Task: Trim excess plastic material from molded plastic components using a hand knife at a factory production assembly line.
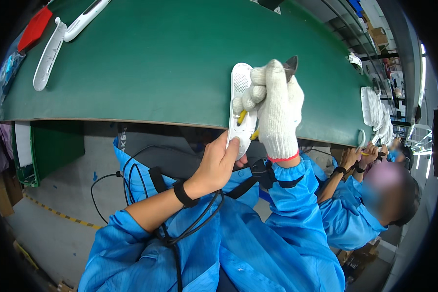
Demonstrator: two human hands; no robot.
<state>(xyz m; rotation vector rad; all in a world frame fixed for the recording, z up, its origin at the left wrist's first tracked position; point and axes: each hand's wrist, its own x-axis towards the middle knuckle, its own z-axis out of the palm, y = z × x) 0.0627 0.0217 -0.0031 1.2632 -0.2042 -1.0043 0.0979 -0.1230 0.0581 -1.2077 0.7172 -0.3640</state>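
My bare left hand (215,164) is closed on the lower end of a long white plastic shell (239,141), its thumb lying on the face. The shell is held tilted up at the green table's near edge, with a patch of small holes at its far end. My right hand (279,109), in a white knitted glove with a red cuff edge, is closed round yellow-handled pliers (255,135). Two yellow handle ends show beside the shell, and a dark grey tip sticks out past the fingers; the glove hides the rest. The gloved fingers overlap the shell's right side.
Two more white shells (50,54) lie at the table's (146,63) far left, near a red piece (35,28). A row of white parts (373,109) stands on the right. A co-worker in blue (355,209) sits at my right. Black cables (194,221) hang across my lap.
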